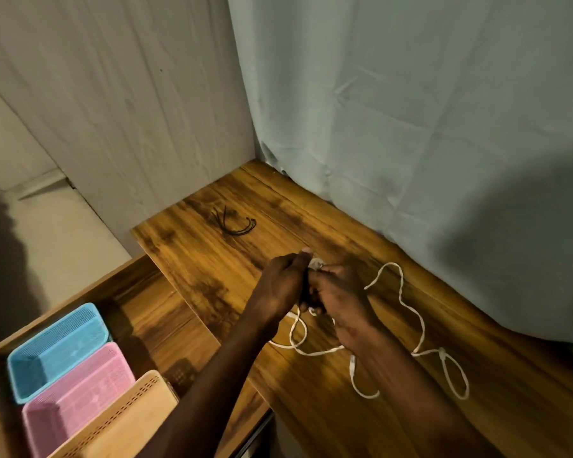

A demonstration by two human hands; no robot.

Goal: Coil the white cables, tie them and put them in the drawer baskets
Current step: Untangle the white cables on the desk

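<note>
Nearby: black ties (235, 223) on desk (311, 408), baskets (70, 375) in drawer (139, 292).

The single head camera looked forward and steeply down from above. It sat close over the desk (212, 259) corner, facing the curtain (411, 127).

Both hands (311, 285) pinch a white cable (407, 305) above the wooden desk (212, 259).

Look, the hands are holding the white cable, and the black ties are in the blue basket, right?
Not quite. Both hands, left hand and right hand, do hold the white cable, but the black ties lie on the wooden table, not in the blue basket. The head view shows it.
</note>
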